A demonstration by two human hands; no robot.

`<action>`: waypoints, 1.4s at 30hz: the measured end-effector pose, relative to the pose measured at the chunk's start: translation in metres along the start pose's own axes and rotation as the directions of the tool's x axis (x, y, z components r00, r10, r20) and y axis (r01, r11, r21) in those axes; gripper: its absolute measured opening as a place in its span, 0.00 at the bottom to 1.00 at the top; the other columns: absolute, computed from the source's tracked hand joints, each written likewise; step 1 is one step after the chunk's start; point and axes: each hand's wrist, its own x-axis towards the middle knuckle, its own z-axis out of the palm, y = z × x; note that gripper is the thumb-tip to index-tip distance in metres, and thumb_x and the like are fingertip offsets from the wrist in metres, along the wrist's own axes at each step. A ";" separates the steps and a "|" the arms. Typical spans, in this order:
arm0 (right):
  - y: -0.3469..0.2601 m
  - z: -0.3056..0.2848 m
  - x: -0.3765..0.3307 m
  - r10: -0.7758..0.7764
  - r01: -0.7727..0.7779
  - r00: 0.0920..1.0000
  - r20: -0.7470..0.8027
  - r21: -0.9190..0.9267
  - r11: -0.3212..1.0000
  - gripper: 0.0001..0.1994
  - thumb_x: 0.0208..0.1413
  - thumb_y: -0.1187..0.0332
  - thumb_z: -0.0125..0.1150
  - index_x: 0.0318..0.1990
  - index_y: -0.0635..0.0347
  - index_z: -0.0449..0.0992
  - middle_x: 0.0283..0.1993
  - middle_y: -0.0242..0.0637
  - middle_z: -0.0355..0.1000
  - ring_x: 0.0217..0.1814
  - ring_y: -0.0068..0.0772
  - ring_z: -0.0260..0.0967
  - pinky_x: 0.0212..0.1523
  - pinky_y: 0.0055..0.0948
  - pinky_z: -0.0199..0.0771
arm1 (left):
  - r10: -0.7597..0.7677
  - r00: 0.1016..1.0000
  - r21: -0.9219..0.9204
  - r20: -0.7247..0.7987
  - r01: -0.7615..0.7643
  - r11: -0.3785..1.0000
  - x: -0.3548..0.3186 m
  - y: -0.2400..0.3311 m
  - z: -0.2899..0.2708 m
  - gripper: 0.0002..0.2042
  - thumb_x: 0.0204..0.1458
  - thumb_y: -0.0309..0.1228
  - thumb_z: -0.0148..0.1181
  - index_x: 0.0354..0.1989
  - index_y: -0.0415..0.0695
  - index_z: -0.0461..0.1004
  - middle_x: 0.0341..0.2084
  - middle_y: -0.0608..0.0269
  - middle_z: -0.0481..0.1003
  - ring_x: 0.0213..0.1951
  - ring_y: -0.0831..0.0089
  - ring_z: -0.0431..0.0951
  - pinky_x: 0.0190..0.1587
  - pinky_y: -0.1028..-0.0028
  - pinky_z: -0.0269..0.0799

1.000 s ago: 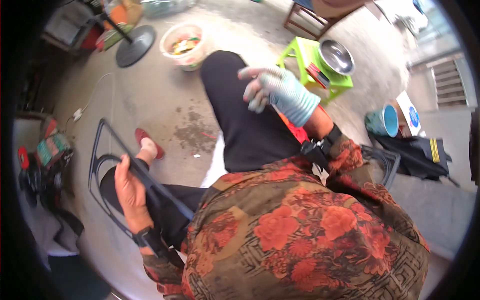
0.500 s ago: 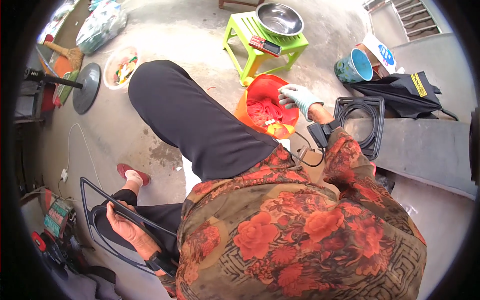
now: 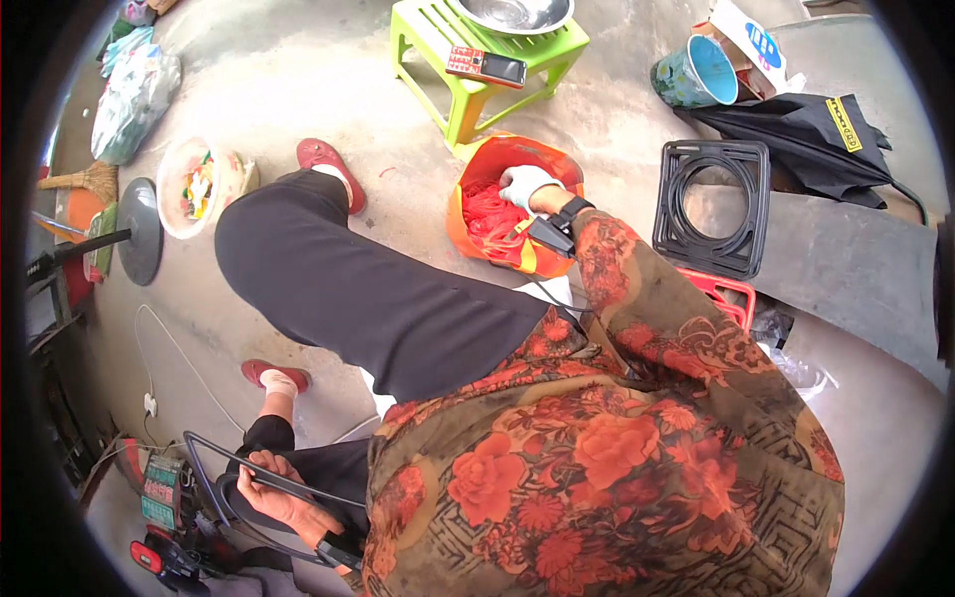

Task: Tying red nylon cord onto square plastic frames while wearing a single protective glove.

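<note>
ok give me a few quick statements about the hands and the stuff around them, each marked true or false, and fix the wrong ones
1. The pale-gloved right hand reaches into the open orange container of red strands. True.
2. The bare left hand is empty. False: it holds a dark thin-barred frame.
3. The shiny round metal bowl sits on the floor. False: it rests on the bright green slatted plastic stool.
4. A coiled black cable or hose lies in a black rectangular frame, to the right of the container. True.
5. The round whitish bucket of colourful scraps stands right of the container. False: it stands to its left.
</note>
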 end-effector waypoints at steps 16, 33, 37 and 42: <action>-0.009 0.117 0.052 -0.071 0.067 0.995 -0.064 -0.061 0.996 0.16 0.51 0.69 0.49 0.48 0.64 0.68 0.45 0.60 0.69 0.48 0.53 0.69 0.45 0.43 0.71 | 0.051 0.990 -0.009 -0.131 -0.053 0.999 0.007 -0.004 0.021 0.10 0.51 0.30 0.51 0.20 0.45 0.61 0.16 0.68 0.60 0.17 0.80 0.54 0.16 0.80 0.51; -0.015 -0.001 -0.030 0.028 -0.055 0.998 0.053 0.993 0.102 0.17 0.51 0.69 0.55 0.49 0.62 0.70 0.44 0.38 0.72 0.47 0.35 0.70 0.51 0.32 0.69 | 0.060 0.994 -0.244 -0.096 -0.082 0.966 0.001 0.003 0.028 0.12 0.53 0.32 0.50 0.18 0.44 0.60 0.12 0.70 0.56 0.14 0.81 0.50 0.13 0.80 0.47; -0.016 -0.040 -0.065 -0.151 -0.154 0.983 0.105 0.918 -0.365 0.13 0.55 0.69 0.53 0.47 0.63 0.70 0.45 0.42 0.72 0.48 0.38 0.70 0.53 0.37 0.70 | 0.039 0.999 -0.171 0.014 -0.036 0.985 0.004 0.004 0.026 0.13 0.54 0.33 0.49 0.19 0.45 0.60 0.13 0.70 0.57 0.15 0.81 0.51 0.14 0.80 0.48; -0.042 -0.070 -0.101 -0.119 0.086 0.986 -0.114 0.973 -0.215 0.15 0.56 0.68 0.54 0.49 0.65 0.67 0.46 0.46 0.72 0.51 0.41 0.69 0.56 0.40 0.68 | 0.203 0.925 -0.065 -0.321 -0.235 0.970 0.003 0.000 0.032 0.09 0.53 0.33 0.55 0.31 0.39 0.70 0.21 0.69 0.68 0.26 0.78 0.69 0.32 0.81 0.69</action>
